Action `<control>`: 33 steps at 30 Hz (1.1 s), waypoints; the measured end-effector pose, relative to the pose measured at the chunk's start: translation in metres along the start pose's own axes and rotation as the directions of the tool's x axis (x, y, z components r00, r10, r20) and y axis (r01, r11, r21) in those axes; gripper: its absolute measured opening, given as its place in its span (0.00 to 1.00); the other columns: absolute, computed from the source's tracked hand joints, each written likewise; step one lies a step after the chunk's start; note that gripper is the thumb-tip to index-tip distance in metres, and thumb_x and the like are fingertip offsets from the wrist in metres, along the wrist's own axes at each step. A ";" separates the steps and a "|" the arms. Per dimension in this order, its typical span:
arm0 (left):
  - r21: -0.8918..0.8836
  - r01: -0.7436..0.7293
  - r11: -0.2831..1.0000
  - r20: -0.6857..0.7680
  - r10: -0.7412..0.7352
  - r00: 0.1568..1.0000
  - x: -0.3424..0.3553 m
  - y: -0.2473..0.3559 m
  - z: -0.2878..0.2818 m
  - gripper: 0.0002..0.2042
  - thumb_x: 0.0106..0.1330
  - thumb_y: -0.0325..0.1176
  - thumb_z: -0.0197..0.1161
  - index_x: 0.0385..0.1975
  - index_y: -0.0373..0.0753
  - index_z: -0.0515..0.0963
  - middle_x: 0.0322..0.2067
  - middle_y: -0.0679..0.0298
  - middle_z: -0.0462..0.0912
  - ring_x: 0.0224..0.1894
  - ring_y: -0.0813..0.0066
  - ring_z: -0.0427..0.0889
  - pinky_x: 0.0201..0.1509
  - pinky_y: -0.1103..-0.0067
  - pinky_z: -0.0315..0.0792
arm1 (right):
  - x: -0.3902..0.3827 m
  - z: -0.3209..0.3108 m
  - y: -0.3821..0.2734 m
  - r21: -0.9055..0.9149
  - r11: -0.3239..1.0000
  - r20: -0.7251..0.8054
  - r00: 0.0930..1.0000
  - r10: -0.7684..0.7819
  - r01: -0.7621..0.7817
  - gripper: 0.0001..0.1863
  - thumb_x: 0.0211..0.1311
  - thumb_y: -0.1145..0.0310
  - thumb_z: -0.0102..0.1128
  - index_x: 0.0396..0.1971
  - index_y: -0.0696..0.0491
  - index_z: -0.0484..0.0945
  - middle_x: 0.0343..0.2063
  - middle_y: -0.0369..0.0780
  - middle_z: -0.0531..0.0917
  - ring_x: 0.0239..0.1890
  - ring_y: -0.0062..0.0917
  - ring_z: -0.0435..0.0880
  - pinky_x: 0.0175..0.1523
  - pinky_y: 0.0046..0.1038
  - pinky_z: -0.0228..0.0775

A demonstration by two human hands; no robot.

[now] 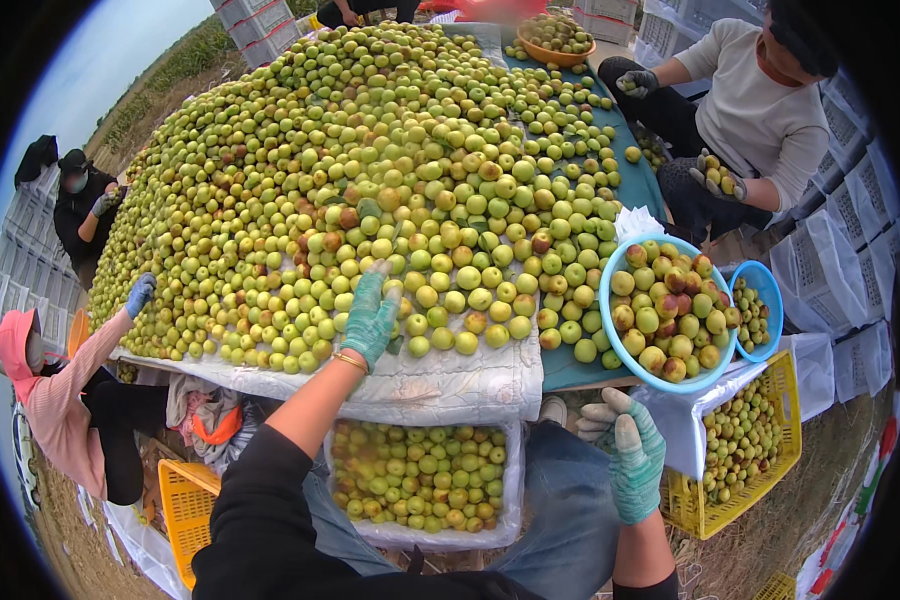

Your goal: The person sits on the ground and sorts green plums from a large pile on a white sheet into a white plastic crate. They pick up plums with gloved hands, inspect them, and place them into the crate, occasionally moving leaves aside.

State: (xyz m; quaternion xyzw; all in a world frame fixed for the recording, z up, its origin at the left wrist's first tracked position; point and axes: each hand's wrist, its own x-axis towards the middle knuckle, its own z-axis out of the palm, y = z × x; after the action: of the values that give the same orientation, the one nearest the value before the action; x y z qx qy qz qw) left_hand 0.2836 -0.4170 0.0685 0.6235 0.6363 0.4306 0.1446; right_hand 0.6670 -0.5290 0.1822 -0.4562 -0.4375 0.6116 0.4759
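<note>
A broad heap of green and brown-flecked jujubes point(370, 180) covers the table in front of me. My left hand point(370, 322), in a green-and-white striped glove, rests at the heap's near edge, fingers extended and touching the fruit. At the right, my right hand point(630, 460) wears a matching glove and is raised beside my knee. Its fingers are apart and no fruit shows in it. Between my knees sits a white-lined crate point(511, 500) filled with jujubes. A light blue basin point(608, 310) of browner jujubes stands at the table's right corner, above my right hand.
A smaller blue basin point(776, 300) and a yellow crate point(707, 522) of jujubes stand at the right. An orange crate point(185, 515) is at lower left. Co-workers sit around the table; one in a white top point(765, 110) holds jujubes. A pale quilted cloth point(470, 385) hangs over the near edge.
</note>
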 end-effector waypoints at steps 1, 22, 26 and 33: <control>0.073 -0.040 0.997 0.029 0.038 0.999 0.030 -0.004 0.015 0.22 0.68 0.37 0.52 0.59 0.34 0.66 0.61 0.51 0.65 0.66 0.58 0.61 0.69 0.70 0.55 | 0.010 0.037 0.001 -0.044 0.999 0.115 0.993 -0.013 0.018 0.24 0.68 0.58 0.51 0.55 0.60 0.70 0.44 0.44 0.80 0.42 0.27 0.81 0.49 0.29 0.74; 0.468 -0.170 0.867 0.693 -0.241 0.679 0.243 0.045 0.147 0.31 0.54 0.46 0.64 0.60 0.53 0.63 0.55 0.41 0.65 0.54 0.45 0.72 0.57 0.60 0.70 | 0.137 0.177 0.081 -0.591 0.670 0.596 0.803 -0.013 0.449 0.14 0.64 0.59 0.49 0.31 0.54 0.76 0.25 0.46 0.79 0.29 0.42 0.79 0.35 0.41 0.70; 0.474 -0.071 0.878 0.416 -0.152 0.897 0.240 0.032 0.147 0.19 0.58 0.40 0.63 0.48 0.46 0.71 0.45 0.50 0.75 0.48 0.50 0.76 0.46 0.64 0.75 | 0.147 0.176 0.083 -0.572 0.673 0.573 0.816 -0.081 0.468 0.14 0.62 0.60 0.51 0.36 0.55 0.77 0.25 0.45 0.79 0.29 0.39 0.79 0.35 0.38 0.71; 0.297 -0.643 0.706 0.537 0.433 0.724 0.195 0.029 0.151 0.19 0.59 0.47 0.64 0.50 0.54 0.77 0.46 0.58 0.73 0.45 0.60 0.76 0.50 0.67 0.72 | 0.152 0.171 0.089 -0.559 0.665 0.559 0.818 -0.138 0.495 0.14 0.63 0.58 0.49 0.27 0.53 0.74 0.22 0.44 0.78 0.27 0.38 0.79 0.33 0.38 0.71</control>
State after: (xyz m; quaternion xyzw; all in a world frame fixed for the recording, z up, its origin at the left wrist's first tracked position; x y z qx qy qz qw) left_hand 0.3761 -0.1864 0.0698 0.8793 0.4550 0.1408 -0.0086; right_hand 0.4641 -0.4117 0.1084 -0.3492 -0.8069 0.4024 0.2551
